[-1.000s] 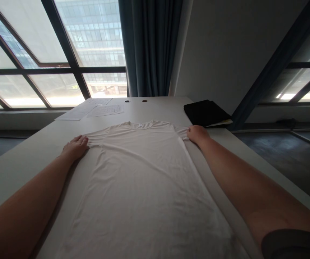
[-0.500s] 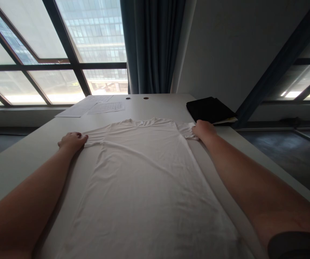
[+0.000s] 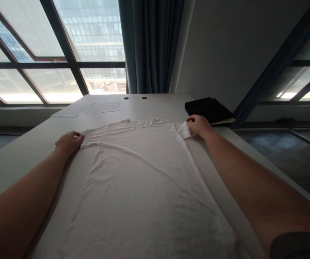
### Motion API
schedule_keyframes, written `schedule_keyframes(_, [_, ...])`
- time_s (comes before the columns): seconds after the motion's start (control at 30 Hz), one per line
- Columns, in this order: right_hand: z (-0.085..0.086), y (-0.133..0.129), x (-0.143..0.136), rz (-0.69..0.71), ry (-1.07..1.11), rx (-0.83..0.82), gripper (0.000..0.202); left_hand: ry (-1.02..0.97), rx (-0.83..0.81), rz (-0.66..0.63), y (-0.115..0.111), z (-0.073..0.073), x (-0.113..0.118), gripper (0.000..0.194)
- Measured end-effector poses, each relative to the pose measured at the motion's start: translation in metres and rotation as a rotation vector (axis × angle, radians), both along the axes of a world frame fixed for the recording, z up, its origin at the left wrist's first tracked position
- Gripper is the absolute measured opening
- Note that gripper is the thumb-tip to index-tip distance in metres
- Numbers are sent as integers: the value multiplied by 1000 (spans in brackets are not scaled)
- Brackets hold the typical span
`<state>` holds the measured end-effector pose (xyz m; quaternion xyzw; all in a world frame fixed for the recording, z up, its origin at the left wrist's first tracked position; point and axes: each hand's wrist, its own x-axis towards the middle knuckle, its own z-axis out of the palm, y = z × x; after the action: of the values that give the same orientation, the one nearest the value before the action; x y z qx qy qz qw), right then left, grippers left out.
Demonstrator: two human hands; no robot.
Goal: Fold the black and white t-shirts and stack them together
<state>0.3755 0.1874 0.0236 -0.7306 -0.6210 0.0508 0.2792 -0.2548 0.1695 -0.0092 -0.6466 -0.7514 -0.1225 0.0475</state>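
A white short-sleeved T-shirt [image 3: 141,172] lies spread on the white table [image 3: 160,106], its collar toward the far side and its lower part running out of the bottom of the view. My left hand [image 3: 69,141] pinches the end of the left sleeve. On the other side, my right hand [image 3: 198,125] is closed on the right sleeve, which is bunched and slightly raised at the fingers. A few creases cross the shirt's front.
Paper sheets [image 3: 103,107] lie at the table's far left. A black folder [image 3: 209,110] rests at the far right, just beyond my right hand. Two round holes are near the back edge. Behind stand a dark blue curtain [image 3: 151,46] and windows.
My right hand has shifted slightly inward and up, and the right sleeve is now folded inward a little. My left hand still holds its sleeve. The view has shifted slightly.
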Motion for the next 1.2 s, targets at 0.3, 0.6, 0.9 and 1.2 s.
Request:
schedule_keyframes(0.3, [12, -34, -76, 662, -303, -29, 62, -103, 27, 137, -15, 14, 22, 46])
schedule_keyframes(0.6, [-23, -43, -102, 743, -445, -265, 70, -250, 50, -20, -16, 6, 25, 47])
schedule_keyframes(0.9, [-36, -35, -98, 700, -388, -143, 67, -218, 147, -136, -17, 8, 35, 57])
schedule_keyframes(1.2, [-37, -11, -63, 532, -370, -146, 63, -51, 179, -314, -19, 40, 101, 60])
